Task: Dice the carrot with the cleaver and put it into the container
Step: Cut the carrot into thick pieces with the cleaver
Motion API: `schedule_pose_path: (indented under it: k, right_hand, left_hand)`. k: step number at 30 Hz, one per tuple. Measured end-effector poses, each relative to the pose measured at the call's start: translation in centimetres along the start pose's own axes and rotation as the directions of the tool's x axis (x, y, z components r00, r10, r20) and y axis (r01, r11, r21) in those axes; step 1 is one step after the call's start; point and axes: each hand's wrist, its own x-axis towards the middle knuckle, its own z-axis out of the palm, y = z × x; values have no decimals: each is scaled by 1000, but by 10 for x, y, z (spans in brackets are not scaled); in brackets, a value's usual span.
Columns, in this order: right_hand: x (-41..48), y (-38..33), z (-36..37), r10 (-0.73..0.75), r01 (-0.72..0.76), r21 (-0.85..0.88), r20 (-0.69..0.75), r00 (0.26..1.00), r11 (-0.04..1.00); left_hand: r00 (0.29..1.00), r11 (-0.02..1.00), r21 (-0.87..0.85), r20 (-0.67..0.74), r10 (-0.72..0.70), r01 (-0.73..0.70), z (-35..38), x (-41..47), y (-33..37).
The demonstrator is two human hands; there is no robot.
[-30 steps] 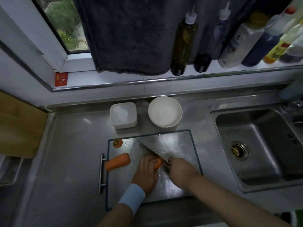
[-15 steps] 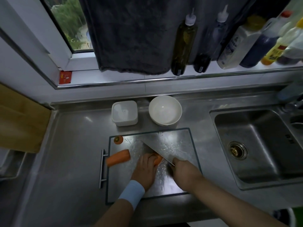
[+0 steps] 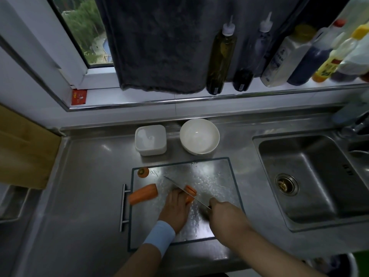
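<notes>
Pins the carrot (image 3: 188,200) to the board (image 3: 217,176) with curled left hand (image 3: 175,209); grips the cleaver (image 3: 171,181) in right hand (image 3: 225,215). Has swung the blade from tilted to edge-down, freeing a slice (image 3: 191,189) rightward. Leaves dicing barely begun; container (image 3: 150,139) far, without carrot.

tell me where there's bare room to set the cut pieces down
Bare: right half of the cutting board, from cleaver to its edge; the counter left of the board's handle; the strip between board and sink. Crowded: board centre, where left hand, right hand, cleaver and carrot pieces meet.
</notes>
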Motion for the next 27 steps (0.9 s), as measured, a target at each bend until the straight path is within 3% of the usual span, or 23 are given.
schedule_pose_path:
  k: [6, 14, 27]
  right_hand:
    - [10, 3, -4, -23, 23, 14, 21, 1000, 1000]
    - [40, 9, -12, -40, 25, 99, 154, 987, 995]
    - [66, 4, 13, -41, 21, 164, 121, 992, 986]
  left_hand:
    - [999, 999, -25, -31, 37, -38, -2, -1, 0]
    - [997, 996, -62, -52, 62, -65, -3, 0, 1]
    - [975, 985, -24, -146, 168, -174, -1, 5, -5]
